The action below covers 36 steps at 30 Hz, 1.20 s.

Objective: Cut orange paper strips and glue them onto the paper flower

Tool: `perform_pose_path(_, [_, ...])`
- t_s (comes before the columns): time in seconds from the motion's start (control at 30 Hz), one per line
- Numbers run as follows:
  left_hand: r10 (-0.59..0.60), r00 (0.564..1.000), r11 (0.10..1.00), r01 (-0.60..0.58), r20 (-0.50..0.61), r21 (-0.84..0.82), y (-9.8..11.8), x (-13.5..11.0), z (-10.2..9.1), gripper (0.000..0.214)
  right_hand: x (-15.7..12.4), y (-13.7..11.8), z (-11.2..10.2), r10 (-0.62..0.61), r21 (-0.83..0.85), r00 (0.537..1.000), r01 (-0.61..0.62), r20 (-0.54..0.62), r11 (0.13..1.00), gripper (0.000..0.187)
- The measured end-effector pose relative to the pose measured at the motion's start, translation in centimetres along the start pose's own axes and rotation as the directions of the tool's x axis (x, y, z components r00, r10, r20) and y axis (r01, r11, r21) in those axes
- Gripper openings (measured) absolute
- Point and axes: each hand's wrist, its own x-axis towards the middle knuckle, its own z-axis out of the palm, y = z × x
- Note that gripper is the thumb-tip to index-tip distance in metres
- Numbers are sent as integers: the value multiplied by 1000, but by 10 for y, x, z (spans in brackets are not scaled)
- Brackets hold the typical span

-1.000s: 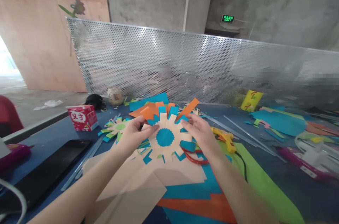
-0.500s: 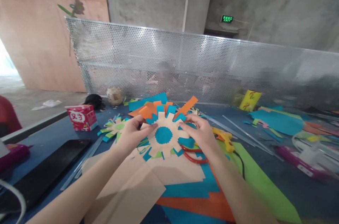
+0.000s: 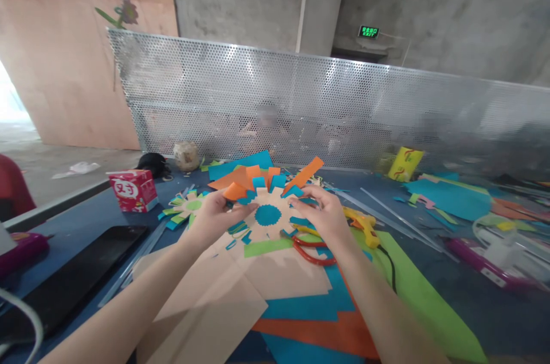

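Note:
Between my hands is a layered paper flower [image 3: 280,212] in peach, blue and orange, with a blue scalloped disc at its centre. My left hand [image 3: 217,215] pinches its left side, thumb in front and fingers behind. On its right side my right hand [image 3: 324,210] pinches it the same way. The flower is tilted back, above peach paper sheets [image 3: 283,272]. Red-handled scissors [image 3: 315,261] lie below my right hand, partly hidden. A strip of green paper [image 3: 267,247] shows just under the flower. Beside my left hand rests a green and peach paper flower [image 3: 189,206].
A yellow glue gun [image 3: 365,226] with a black cord lies right, by a green sheet [image 3: 423,289]. Left are a black phone [image 3: 81,272] and a red box [image 3: 132,191]. A perforated metal screen [image 3: 266,83] stands behind; a yellow can [image 3: 405,164] stands at right.
The flower has tipped back, so its front looks flatter and its lower petals are foreshortened. The green strip beneath it has come into view. Both hands keep their pinch.

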Motion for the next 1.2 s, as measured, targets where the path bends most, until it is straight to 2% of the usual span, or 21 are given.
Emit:
perform_pose_path(0.07, [185,982,979,-180,-46,98,-3,2,-4,14,1,0,-1,-94,-39,995,93,-16,995,16])
perform_pose_path(0.1, [314,946,938,-296,-78,180,-4,3,-6,11,1,0,-2,-171,-91,985,168,-30,982,14])
perform_pose_path(0.17, [571,811,779,-487,-126,394,-5,4,-12,7,0,-1,-3,-340,-237,940,322,-39,917,11])
perform_pose_path(0.2, [673,726,680,-536,-138,500,-6,4,-15,8,-1,-2,-4,-408,-310,912,379,-33,872,14])
perform_pose_path(0.27, [810,561,521,-549,-174,654,-6,2,-20,17,-4,-1,-4,-475,-415,880,423,-25,805,27])
perform_pose_path(0.33, [883,412,433,-532,-224,728,-6,0,-22,21,-6,1,-3,-445,-466,895,389,-12,795,40])
perform_pose_path(0.37, [900,364,411,-527,-240,744,-6,0,-23,23,-7,3,-2,-402,-476,916,354,1,805,43])
perform_pose_path(0.4, [908,336,402,-524,-251,751,-5,0,-23,23,-6,6,-2,-348,-477,937,311,12,822,43])
perform_pose_path(0.47, [915,312,391,-529,-255,754,-4,2,-24,22,-3,11,-2,-234,-447,972,215,15,868,37])
perform_pose_path(0.53, [923,286,376,-536,-257,756,-3,4,-24,20,3,15,-4,-107,-343,994,94,-17,935,29])
perform_pose_path(0.6, [931,255,362,-539,-262,760,-2,6,-24,19,8,17,-7,11,-207,1000,-12,-5,978,21])
perform_pose_path(0.63, [930,255,365,-535,-266,762,-2,6,-23,19,10,18,-8,52,-151,998,-48,26,987,18])
perform_pose_path(0.77, [908,294,415,-519,-299,748,-3,3,-21,16,10,19,-7,143,-17,980,-142,136,990,28])
perform_pose_path(0.87, [875,355,474,-499,-328,726,-4,0,-19,17,7,18,-5,165,156,952,-210,258,965,36])
perform_pose_path(0.97, [846,415,521,-514,-334,682,-4,-2,-16,22,3,12,-5,55,400,876,-273,479,875,32])
perform_pose_path(1.03, [832,440,545,-534,-339,646,-3,-2,-14,24,0,4,-4,-52,518,830,-296,555,803,29])
perform_pose_path(1.07, [824,452,558,-540,-342,630,-3,-2,-12,25,-2,1,-4,-83,556,824,-301,561,775,28])
perform_pose_path(1.13, [811,471,577,-545,-347,608,-3,-3,-10,26,-5,-5,-1,-54,591,851,-316,522,742,25])
perform_pose_path(1.2, [819,466,565,-555,-334,611,-5,-3,-8,28,-8,-6,5,91,589,898,-356,432,726,20])
